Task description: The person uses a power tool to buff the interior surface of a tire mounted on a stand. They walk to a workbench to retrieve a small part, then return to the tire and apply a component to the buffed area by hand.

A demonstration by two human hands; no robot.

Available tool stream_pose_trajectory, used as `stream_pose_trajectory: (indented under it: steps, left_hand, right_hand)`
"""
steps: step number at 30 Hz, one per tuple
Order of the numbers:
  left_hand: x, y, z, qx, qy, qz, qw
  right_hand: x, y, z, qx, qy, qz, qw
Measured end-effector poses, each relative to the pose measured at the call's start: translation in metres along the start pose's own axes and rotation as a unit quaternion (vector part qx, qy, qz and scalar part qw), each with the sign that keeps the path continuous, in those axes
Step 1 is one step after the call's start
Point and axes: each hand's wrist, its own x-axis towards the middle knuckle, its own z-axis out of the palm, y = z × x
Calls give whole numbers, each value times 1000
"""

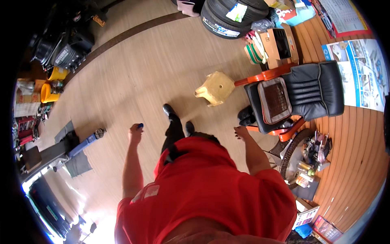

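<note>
Evenly and brightly lit across the pale wooden plank floor (134, 69), with soft, short shadows. Blown-out white glare at near left, low on the floor. Strong fisheye bending toward the rim, black corners all round. Slightly soft on the near red shirt (211, 191); sharper far off.

Left hand (135, 132) closed around a small object (140, 125), left of the shoes (177, 120). Stool (215, 88) ahead, chair (295, 96) right of it, 2 tyres (231, 16) stacked beyond.

Open floor (134, 69) ahead; stool (215, 87), chair (300, 95) rightward.
</note>
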Motion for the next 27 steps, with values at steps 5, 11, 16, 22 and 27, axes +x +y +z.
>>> stream_pose_trajectory:
  steps: [5,11,16,22,27]
  left_hand:
    - [84,-69,-26,150,-62,-160,974]
    - [102,-61,-82,-1,9,-223,975]
    - [147,-42,-101,-47,54,-196,978]
    - [181,-12,-84,-98,74,-198,972]
    - [181,-29,-48,13,15,-279,960]
  right_hand:
    - [-21,-85,17,-42,-24,11,999]
    - [-40,-149,33,9,12,48,999]
    - [-32,-216,29,-91,-25,26,995]
    - [26,-327,5,-36,-38,3,999]
    - [85,-423,7,-81,-47,-20,995]
